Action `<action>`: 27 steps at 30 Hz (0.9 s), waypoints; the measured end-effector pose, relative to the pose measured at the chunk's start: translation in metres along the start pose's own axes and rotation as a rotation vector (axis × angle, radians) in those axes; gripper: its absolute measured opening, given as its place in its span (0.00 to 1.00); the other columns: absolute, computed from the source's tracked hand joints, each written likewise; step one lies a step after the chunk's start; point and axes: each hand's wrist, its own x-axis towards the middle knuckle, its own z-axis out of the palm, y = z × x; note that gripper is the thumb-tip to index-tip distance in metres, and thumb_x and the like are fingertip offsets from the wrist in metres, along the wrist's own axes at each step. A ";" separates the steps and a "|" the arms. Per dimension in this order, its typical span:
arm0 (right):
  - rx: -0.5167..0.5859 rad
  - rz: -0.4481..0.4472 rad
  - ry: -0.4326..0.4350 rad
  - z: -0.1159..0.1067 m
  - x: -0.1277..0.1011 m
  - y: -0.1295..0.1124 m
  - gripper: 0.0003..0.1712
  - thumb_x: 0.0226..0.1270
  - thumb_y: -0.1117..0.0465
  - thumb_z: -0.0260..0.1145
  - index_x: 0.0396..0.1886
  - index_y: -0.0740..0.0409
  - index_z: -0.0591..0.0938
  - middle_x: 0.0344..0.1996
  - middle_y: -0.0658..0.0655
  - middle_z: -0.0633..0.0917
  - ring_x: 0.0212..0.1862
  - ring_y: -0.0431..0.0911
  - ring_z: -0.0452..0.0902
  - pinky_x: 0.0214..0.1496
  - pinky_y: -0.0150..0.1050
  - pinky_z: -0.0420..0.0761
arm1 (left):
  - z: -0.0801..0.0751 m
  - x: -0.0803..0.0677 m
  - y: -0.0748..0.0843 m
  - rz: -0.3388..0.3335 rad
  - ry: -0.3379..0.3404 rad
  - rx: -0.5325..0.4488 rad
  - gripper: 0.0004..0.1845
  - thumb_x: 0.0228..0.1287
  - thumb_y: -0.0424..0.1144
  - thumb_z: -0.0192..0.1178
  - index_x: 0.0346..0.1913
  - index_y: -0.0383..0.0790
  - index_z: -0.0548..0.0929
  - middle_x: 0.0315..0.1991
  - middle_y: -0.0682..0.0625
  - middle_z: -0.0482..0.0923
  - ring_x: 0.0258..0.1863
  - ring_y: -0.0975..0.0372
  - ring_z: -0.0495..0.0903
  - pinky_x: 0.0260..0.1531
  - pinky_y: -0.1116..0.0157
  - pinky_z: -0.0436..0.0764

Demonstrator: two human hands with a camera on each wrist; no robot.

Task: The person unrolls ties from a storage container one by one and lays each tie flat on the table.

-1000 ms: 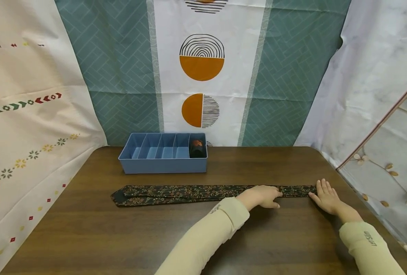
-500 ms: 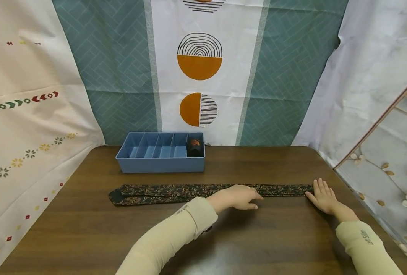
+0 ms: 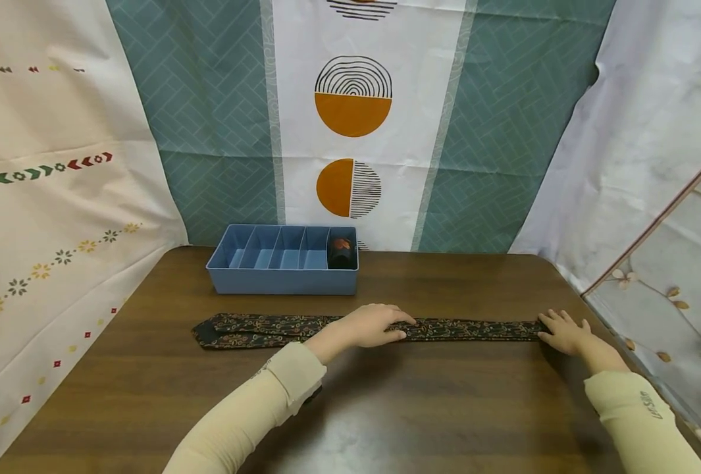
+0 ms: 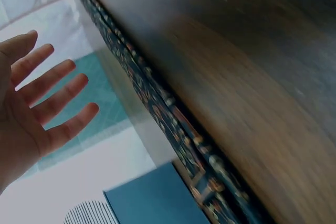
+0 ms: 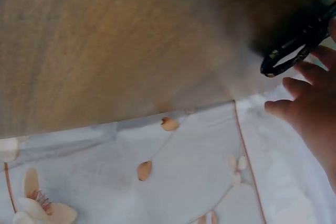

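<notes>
A dark necktie (image 3: 474, 330) with a gold and rust pattern lies lengthwise across the table, folded over on itself, its pointed end at the left. My left hand (image 3: 374, 326) is over its middle, fingers spread and relaxed; the left wrist view shows this hand (image 4: 39, 98) holding nothing, beside the strip of necktie (image 4: 142, 87). At the far right end, my right hand (image 3: 566, 334) pinches the necktie between thumb and fingers. Seen from the right wrist, the folded end (image 5: 273, 71) forms a narrow loop by the fingertips, the thumb mostly out of frame.
Behind the necktie stands a blue divided box (image 3: 285, 282); its rightmost compartment holds a dark rolled item (image 3: 341, 255) with an orange motif. The brown table (image 3: 445, 408) meets patterned cloth hangings at the back and both sides.
My left hand has slid leftward along the necktie to its middle. My right hand, flat on the right end before, has drawn its fingers in around that end.
</notes>
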 end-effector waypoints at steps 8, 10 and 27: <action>-0.087 -0.086 0.195 -0.006 0.013 -0.031 0.28 0.66 0.60 0.57 0.59 0.77 0.69 0.54 0.81 0.71 0.55 0.76 0.66 0.48 0.67 0.72 | -0.006 -0.026 -0.019 -0.038 0.060 -0.052 0.21 0.70 0.45 0.52 0.64 0.48 0.74 0.61 0.51 0.74 0.59 0.58 0.75 0.56 0.57 0.76; -0.093 -0.084 0.236 -0.007 0.014 -0.039 0.26 0.66 0.60 0.57 0.58 0.75 0.71 0.53 0.79 0.73 0.52 0.74 0.70 0.45 0.65 0.74 | -0.008 -0.033 -0.023 -0.035 0.080 -0.054 0.21 0.70 0.45 0.53 0.64 0.48 0.74 0.60 0.51 0.75 0.58 0.58 0.75 0.56 0.56 0.76; -0.114 -0.201 0.348 0.003 0.022 -0.092 0.20 0.65 0.61 0.60 0.51 0.70 0.78 0.48 0.73 0.79 0.47 0.69 0.75 0.42 0.60 0.77 | -0.020 -0.086 -0.061 -0.178 0.239 -0.090 0.22 0.69 0.44 0.54 0.65 0.47 0.73 0.61 0.46 0.74 0.60 0.52 0.73 0.60 0.51 0.72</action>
